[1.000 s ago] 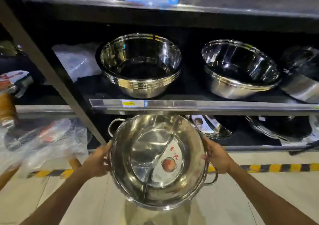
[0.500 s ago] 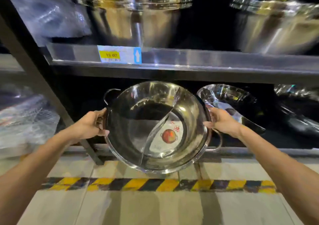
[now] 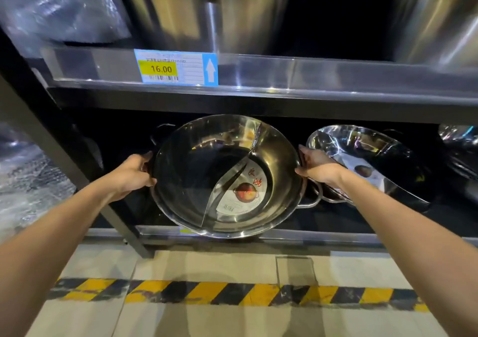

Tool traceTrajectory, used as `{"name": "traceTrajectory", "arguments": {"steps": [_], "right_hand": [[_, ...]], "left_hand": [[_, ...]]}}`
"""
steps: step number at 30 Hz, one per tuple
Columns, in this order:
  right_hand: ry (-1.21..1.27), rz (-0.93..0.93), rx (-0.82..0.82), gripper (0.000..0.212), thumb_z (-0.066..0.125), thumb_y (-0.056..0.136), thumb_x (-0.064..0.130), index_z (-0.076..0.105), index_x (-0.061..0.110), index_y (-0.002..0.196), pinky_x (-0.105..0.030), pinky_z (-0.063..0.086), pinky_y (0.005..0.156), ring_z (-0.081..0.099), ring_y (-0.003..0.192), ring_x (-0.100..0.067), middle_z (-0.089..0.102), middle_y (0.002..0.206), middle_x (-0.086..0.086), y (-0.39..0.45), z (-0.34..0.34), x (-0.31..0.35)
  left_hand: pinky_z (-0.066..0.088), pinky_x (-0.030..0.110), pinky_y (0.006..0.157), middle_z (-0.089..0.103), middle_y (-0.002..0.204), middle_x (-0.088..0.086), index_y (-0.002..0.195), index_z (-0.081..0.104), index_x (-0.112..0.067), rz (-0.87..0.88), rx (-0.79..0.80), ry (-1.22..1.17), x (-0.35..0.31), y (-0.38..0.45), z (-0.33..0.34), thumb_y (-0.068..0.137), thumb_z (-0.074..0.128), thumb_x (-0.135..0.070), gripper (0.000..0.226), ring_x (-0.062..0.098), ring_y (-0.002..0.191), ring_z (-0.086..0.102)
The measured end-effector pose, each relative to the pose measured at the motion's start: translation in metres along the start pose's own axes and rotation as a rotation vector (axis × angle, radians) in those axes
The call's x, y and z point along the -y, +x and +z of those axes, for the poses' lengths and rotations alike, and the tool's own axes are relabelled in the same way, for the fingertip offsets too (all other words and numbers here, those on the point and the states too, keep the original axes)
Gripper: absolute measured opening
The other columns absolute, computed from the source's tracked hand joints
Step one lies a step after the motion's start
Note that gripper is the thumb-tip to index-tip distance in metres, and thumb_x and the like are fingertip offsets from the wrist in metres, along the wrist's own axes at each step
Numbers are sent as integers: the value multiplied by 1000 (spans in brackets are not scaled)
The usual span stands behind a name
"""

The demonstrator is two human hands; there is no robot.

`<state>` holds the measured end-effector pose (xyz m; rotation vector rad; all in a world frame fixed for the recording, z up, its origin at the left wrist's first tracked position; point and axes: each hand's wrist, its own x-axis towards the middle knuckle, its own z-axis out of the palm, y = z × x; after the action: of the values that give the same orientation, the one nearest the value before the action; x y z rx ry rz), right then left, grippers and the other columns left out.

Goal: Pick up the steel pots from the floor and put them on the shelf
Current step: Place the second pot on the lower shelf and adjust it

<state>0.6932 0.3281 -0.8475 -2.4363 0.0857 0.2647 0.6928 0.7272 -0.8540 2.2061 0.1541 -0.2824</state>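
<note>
A wide steel pot (image 3: 186, 171) with a curved divider and a round paper label inside is tilted toward me in the mouth of the bottom shelf (image 3: 323, 235). My left hand (image 3: 132, 173) grips its left rim and my right hand (image 3: 318, 167) grips its right rim. The pot's lower edge overlaps the shelf's front lip; whether it rests there I cannot tell. A second divided steel pot (image 3: 367, 160) leans on the same shelf just right of my right hand.
The shelf above (image 3: 284, 75) carries large steel bowls and a blue price tag (image 3: 176, 67) reading 16.00. A dark slanted upright (image 3: 77, 171) stands left of the pot. Plastic-wrapped goods (image 3: 28, 176) lie further left. Yellow-black tape (image 3: 232, 291) crosses the tiled floor.
Both hands have carried the pot forward and down from in front of the shelves into the bottom shelf opening. The view has dropped and closed in on the lower shelf.
</note>
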Motion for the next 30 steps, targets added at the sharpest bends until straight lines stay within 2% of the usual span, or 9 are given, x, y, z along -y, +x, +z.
{"name": "traceTrajectory", "arguments": {"steps": [4, 10, 17, 19, 21, 23, 25, 27, 30], "right_hand": [[-50, -14, -8, 66, 62, 84, 3, 29, 5, 141, -43, 36, 109, 45, 128, -33, 49, 136, -18, 21, 14, 12], [-134, 15, -40, 58, 57, 86, 6, 32, 5, 139, -36, 36, 103, 43, 128, -34, 47, 138, -18, 42, 40, 14], [-98, 14, -35, 37, 57, 86, 6, 52, 11, 122, -32, 41, 92, 53, 116, -32, 60, 120, -16, 59, 38, 18], [-155, 15, -45, 40, 55, 88, 7, 50, 10, 127, -33, 40, 98, 50, 120, -32, 57, 127, -18, 66, 36, 20], [-195, 38, -63, 46, 53, 90, 10, 42, 8, 135, -33, 34, 106, 42, 129, -33, 49, 137, -19, 74, 35, 20], [-287, 66, -42, 50, 49, 94, 14, 33, 6, 140, -34, 30, 109, 35, 134, -34, 40, 145, -20, 80, 34, 23], [-389, 79, -8, 51, 42, 97, 21, 26, 7, 143, -37, 29, 110, 33, 135, -35, 36, 147, -20, 84, 33, 24], [-481, 97, -31, 46, 39, 97, 29, 37, 5, 137, -42, 35, 107, 42, 128, -38, 45, 140, -23, 81, 34, 26], [-517, 26, -234, 40, 40, 95, 30, 48, 4, 125, -44, 42, 99, 48, 118, -41, 54, 124, -27, 59, 42, 30]], "left_hand": [[35, 44, 109, 44, 138, 23, 135, 33, 3, -22, -64, -4, 1, 11, 7, 74, 53, 17, 66, 36, 129, 39], [41, 42, 102, 46, 135, 21, 134, 33, 3, -89, -202, -100, 8, 22, 20, 79, 54, 10, 60, 37, 124, 44], [41, 50, 105, 50, 132, 22, 132, 37, 2, -125, -201, -146, 16, 34, 23, 76, 56, 4, 59, 38, 121, 47], [41, 47, 104, 51, 130, 24, 131, 37, 2, -116, -216, -199, 16, 39, 25, 78, 56, 4, 56, 38, 120, 48], [44, 38, 95, 55, 123, 24, 127, 40, 4, -107, -215, -262, 14, 41, 28, 81, 53, 7, 48, 38, 116, 52], [42, 33, 88, 55, 121, 20, 128, 39, 6, -93, -210, -323, 14, 42, 32, 83, 48, 9, 46, 27, 112, 52], [40, 30, 87, 51, 130, 20, 131, 36, 6, -91, -222, -372, 14, 41, 36, 84, 47, 9, 49, 18, 103, 46], [39, 29, 87, 46, 138, 19, 132, 34, 6, -100, -232, -409, 14, 40, 37, 83, 47, 11, 51, 19, 109, 47], [38, 30, 88, 41, 142, 18, 136, 29, 4, -113, -235, -400, 16, 38, 36, 79, 51, 11, 61, 31, 127, 42]]}}
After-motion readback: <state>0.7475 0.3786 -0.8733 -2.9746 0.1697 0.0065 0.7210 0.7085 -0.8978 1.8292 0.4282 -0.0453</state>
